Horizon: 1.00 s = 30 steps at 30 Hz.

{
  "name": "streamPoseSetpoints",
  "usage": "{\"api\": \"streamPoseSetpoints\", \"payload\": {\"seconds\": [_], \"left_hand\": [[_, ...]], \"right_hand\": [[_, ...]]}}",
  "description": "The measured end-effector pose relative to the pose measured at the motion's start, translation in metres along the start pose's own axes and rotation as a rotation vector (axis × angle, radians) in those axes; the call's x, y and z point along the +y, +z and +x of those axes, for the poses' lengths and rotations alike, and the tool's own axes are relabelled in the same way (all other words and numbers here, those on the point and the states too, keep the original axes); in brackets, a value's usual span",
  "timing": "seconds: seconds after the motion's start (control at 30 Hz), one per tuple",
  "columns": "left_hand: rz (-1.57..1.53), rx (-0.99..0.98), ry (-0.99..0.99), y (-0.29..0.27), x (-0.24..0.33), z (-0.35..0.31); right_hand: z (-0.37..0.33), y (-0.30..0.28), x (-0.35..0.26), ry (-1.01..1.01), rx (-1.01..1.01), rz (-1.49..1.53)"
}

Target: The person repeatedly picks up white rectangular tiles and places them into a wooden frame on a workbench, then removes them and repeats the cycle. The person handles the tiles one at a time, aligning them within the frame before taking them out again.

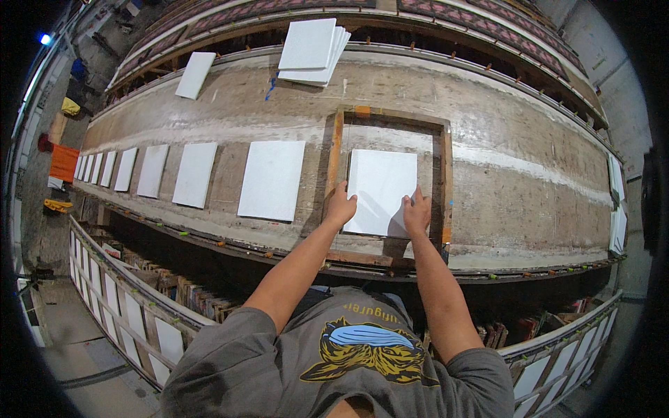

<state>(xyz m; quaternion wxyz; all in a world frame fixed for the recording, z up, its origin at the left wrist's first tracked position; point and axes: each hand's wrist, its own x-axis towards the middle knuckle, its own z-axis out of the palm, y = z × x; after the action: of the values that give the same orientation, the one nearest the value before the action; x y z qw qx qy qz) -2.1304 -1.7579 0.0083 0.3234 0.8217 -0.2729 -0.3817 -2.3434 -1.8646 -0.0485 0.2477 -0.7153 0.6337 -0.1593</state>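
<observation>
A white rectangular panel (382, 188) lies on the long worktable, inside an open wooden frame (446, 174). My left hand (341, 205) holds the panel by its left edge, thumb toward its face. At the opposite edge, my right hand (417, 211) grips the panel with the fingers bent at its side. Whether the panel's underside touches the tabletop I cannot tell. Just left of the frame lies another white panel (272, 180), flat on the table. Beyond it a row of similar panels (195, 174) stretches away to the left.
Several white panels are stacked (306, 45) at the table's far edge, beside a single one (196, 74). More panels (617, 209) sit at the right end. Behind me are racks (167, 340) with white panels on them. Another long table (481, 31) with dark patterned pieces runs beyond.
</observation>
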Motion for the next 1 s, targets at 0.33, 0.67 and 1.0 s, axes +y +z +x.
{"api": "streamPoseSetpoints", "payload": {"seconds": [0.33,0.67,1.0], "left_hand": [[0.027,0.048,0.112,0.008,-0.01,0.001],[0.57,0.164,0.524,0.033,0.011,-0.004],[0.755,0.059,0.578,0.068,0.01,0.025]], "right_hand": [[-0.001,-0.005,-0.007,0.031,-0.038,-0.145],[0.009,-0.005,-0.01,-0.243,0.12,-0.235],[0.015,0.011,-0.017,-0.353,-0.111,-0.267]]}}
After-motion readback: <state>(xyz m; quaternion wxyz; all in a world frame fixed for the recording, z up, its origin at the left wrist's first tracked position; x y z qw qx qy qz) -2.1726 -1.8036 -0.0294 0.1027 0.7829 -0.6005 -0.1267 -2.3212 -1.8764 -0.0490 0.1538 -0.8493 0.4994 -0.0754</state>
